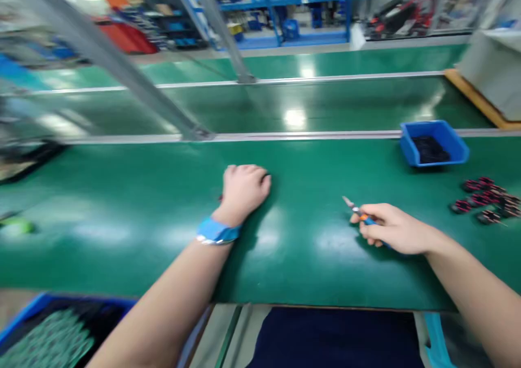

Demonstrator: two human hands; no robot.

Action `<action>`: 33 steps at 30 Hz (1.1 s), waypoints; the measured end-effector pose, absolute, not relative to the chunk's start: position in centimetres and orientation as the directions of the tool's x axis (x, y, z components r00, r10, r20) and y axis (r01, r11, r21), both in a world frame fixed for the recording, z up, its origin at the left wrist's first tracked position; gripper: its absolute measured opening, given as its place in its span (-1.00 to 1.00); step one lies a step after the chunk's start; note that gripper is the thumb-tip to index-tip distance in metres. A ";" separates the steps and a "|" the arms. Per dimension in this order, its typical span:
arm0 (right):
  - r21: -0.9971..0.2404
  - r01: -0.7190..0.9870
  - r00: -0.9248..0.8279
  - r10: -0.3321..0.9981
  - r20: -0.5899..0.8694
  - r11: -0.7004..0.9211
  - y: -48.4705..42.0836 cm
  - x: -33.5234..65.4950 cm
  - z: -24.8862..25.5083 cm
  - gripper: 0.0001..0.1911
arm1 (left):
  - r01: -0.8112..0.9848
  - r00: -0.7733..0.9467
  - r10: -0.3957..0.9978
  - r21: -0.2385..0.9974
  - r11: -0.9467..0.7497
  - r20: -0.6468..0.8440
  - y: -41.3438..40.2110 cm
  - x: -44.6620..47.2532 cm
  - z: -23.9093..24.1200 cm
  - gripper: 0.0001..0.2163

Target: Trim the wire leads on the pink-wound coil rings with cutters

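Note:
My right hand (393, 228) is wrapped round a pair of small pliers (368, 220) with blue and orange handles. Their pointed metal jaws stick out to the upper left, above the green tabletop (303, 194). My left hand (246, 189), with a blue band (218, 230) on the wrist, lies near the middle of the table with its fingers curled downward. A dark bit shows by the thumb and a small reddish bit at the other side of the hand, so it holds something mostly hidden beneath it.
Several black coils with pink and copper-coloured wire (488, 198) lie at the right. Behind them stands a blue bin (458, 155) with black parts. A blue crate (30, 308) with green pieces is below the table's front left edge. A grey post (163, 105) rises at the back.

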State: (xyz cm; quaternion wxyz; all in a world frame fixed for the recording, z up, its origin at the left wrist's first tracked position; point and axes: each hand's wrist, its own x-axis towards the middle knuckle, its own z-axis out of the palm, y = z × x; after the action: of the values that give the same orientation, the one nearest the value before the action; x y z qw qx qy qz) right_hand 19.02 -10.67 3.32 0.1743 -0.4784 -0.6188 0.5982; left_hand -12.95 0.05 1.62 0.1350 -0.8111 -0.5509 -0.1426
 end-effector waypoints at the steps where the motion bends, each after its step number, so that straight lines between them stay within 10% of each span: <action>1: -0.906 0.395 -0.476 0.811 -0.341 -0.150 -10.6 18.9 3.4 -0.79 | 0.934 0.339 0.837 -0.050 -0.352 0.430 0.3 -13.2 1.7 -0.79; 5: -0.907 0.420 -0.386 0.910 -0.153 0.025 -9.9 18.6 4.3 -0.85 | 0.855 0.318 0.657 0.092 -0.510 0.683 0.3 -9.9 0.6 -0.73; 11: -0.936 0.212 0.122 0.943 0.310 0.280 -11.3 23.9 7.4 -0.74 | 0.364 0.796 0.473 0.325 -0.873 0.379 -5.7 3.5 -0.8 -0.44; 16: -0.995 0.068 0.773 0.634 0.009 -0.069 -14.7 36.0 6.2 -0.69 | 0.337 0.822 0.504 0.489 -0.804 0.263 -6.0 12.6 -1.0 -0.15; 33: -0.863 0.407 0.505 0.861 -0.062 -0.301 -12.6 38.1 1.8 -0.67 | -0.068 0.864 0.265 0.621 -0.781 0.429 -3.3 24.6 -1.4 0.19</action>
State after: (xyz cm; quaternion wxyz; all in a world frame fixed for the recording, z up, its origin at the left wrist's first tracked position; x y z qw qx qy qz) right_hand 38.15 -12.65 1.83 0.4189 -0.7595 -0.4172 0.2711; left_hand 24.63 -3.31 -1.40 -0.3264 -0.9084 -0.0543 -0.2555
